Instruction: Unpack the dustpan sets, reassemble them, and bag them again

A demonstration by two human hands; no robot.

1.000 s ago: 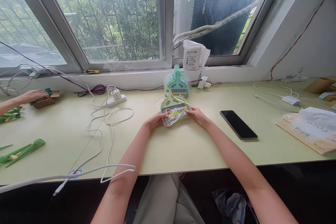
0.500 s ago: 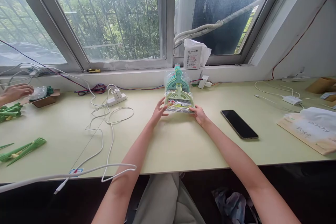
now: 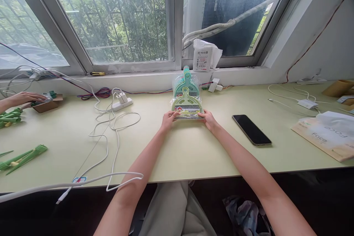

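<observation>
A light-green mini dustpan and brush set (image 3: 186,100) in clear plastic wrap stands upright at the front of a row, near the window side of the table. My left hand (image 3: 168,120) grips its lower left corner, fingertips on the wrapper. My right hand (image 3: 209,119) pinches the lower right corner, thumb in front. Directly behind it, several teal and green dustpan sets (image 3: 187,78) stand in line, their handles pointing up. The front set covers most of them.
A phone (image 3: 251,129) lies right of my right arm, with a tissue pack (image 3: 323,136) beyond. White cables (image 3: 106,138) and a power strip (image 3: 122,104) are at left. Another person's hand (image 3: 26,97) reaches over a small cardboard box (image 3: 45,107) near green plastic pieces (image 3: 24,158).
My left hand has closed from spread fingers onto the front set's corner. The set has shifted slightly left. The other person's hand has moved right, over the cardboard box.
</observation>
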